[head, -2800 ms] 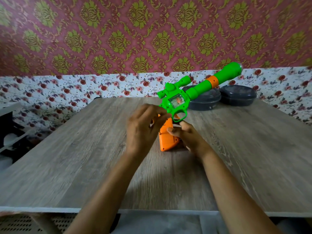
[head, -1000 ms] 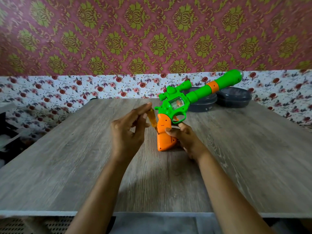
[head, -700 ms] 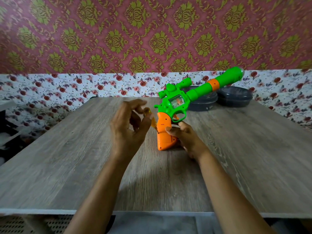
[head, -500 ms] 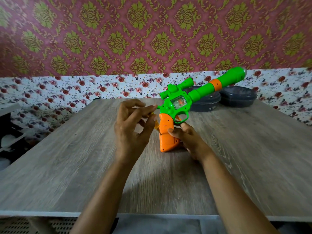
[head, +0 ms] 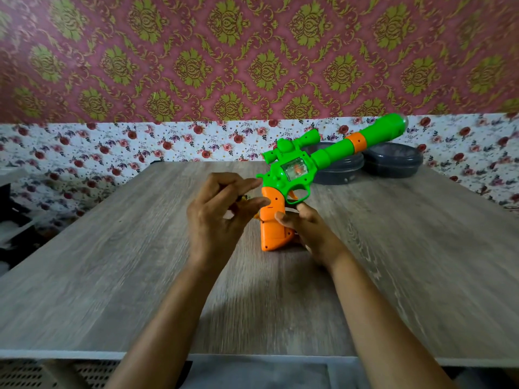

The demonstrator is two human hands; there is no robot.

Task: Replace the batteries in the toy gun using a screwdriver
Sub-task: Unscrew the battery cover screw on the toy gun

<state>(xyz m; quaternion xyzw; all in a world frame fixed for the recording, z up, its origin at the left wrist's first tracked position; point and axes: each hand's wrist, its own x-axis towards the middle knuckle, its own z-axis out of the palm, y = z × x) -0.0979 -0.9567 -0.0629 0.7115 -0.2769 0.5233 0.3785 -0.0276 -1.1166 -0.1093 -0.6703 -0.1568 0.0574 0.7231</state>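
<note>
Toy gun (head: 292, 175): one. Green body with a scope on top, a clear window in the side, an orange ring on the barrel and an orange grip (head: 271, 223). Standing near the middle of the table, butt of the grip down on the tabletop, barrel slanting up toward the far right.

Hands: two, both bare, forearms entering from the near edge.
- Right hand (head: 309, 231): closed round the orange grip from its right side, thumb lying across the near face, remaining fingers mostly hidden behind the grip.
- Left hand (head: 216, 220): just left of the grip, fingers curled round a small yellow tool (head: 246, 197). Forefinger and thumb reaching toward the top of the grip; contact with the plastic impossible to confirm.

Yellow tool: one, nearly all hidden inside the left hand. Only a yellow-and-dark sliver visible between the fingers, too little to name more closely.

Containers: two, round, dark grey, lidded, low in profile. Sitting side by side at the far right of the table, behind the gun's barrel: left container (head: 335, 172), right container (head: 393, 161). Touching or merely adjacent, cannot tell. Both lids on; contents not discernible.

Table (head: 112, 276): one, grey wood-grain top with a pale near edge.

Wall coverings: two patterns. Maroon with gold damask motifs (head: 196, 66) above, white with small red flowers (head: 84, 147) below.

Dark blurred furniture (head: 11, 209) at the far left edge, details unreadable.
</note>
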